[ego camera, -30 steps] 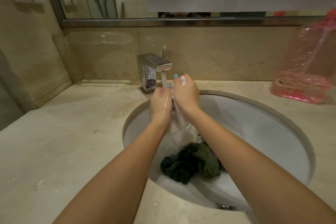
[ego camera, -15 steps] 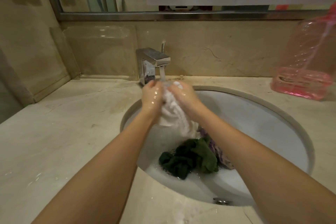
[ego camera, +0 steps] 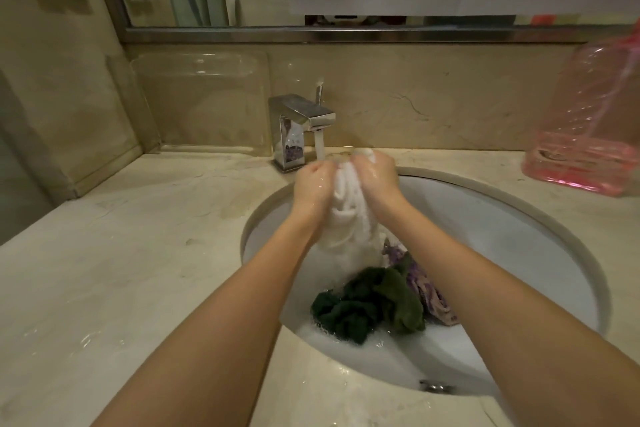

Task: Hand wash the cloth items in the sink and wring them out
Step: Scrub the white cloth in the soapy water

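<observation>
- Head view: both hands work over the sink (ego camera: 519, 210), just in front of the faucet (ego camera: 301, 118), whose water stream (ego camera: 319, 146) falls beside the left knuckles.
- Grip: the left hand (ego camera: 313, 184) and right hand (ego camera: 377, 177) each curl closed around the bunched top of the white cloth (ego camera: 346, 218). Its tail hangs from the faucet's level down into the basin.
- Progress (judged): the white cloth is mid-wash or mid-rinse, and no wrung-out item shows on the countertop (ego camera: 121, 270).
- Remaining (judged): the dark green cloth (ego camera: 367, 305) and the purple patterned cloth (ego camera: 429, 291) lie touching in sudsy water, farther from the faucet toward the viewer. Both await washing and wringing.
- Edges: the faucet spout overhangs just behind the hands, so lifting room there is tight.
- Open room: the basin widens right of the faucet. A pink plastic bottle (ego camera: 588, 149) stands well apart on that side.
</observation>
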